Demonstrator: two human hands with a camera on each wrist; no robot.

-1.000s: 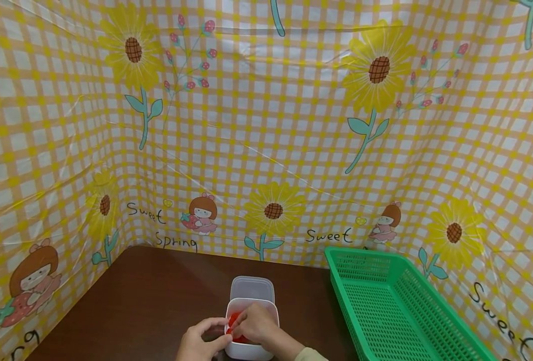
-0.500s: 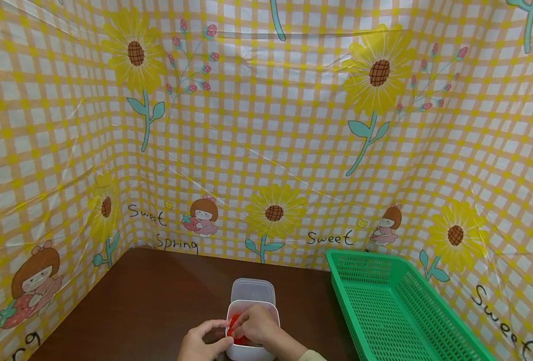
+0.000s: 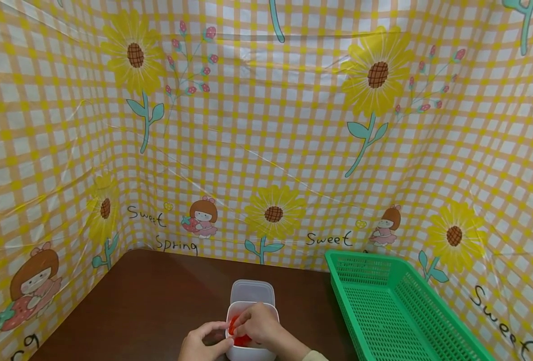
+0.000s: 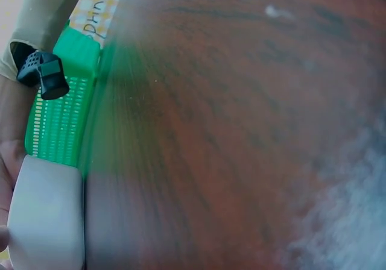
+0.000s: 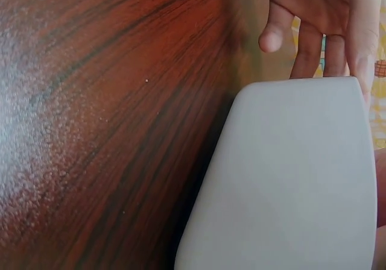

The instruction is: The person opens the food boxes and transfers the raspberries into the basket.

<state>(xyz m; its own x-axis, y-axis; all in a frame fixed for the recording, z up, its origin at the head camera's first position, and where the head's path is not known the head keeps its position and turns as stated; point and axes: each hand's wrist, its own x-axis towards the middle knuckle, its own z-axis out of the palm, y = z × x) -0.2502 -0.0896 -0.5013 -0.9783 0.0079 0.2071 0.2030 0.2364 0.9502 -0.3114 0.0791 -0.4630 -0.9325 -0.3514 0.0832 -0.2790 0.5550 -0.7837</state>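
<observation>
A small white plastic box sits near the table's front edge with red pieces inside; their kind is too small to make out. My left hand grips the box's left rim, thumb and forefinger apart. My right hand reaches over the box from the right, fingers bent down, pinching a red piece at the left inner side. Its fingertips are partly hidden. In the right wrist view, the box's outer wall hides the contents, and left fingers show beyond the rim. The left wrist view shows the box wall.
A translucent lid lies right behind the box. To the right stands a long green plastic basket with slotted sides. The dark brown tabletop is bordered by a yellow checked cloth with sunflowers.
My right hand has risen very slightly in the box, and more red shows beside its fingertips. My left hand stays at the rim. The whole view has shifted slightly.
</observation>
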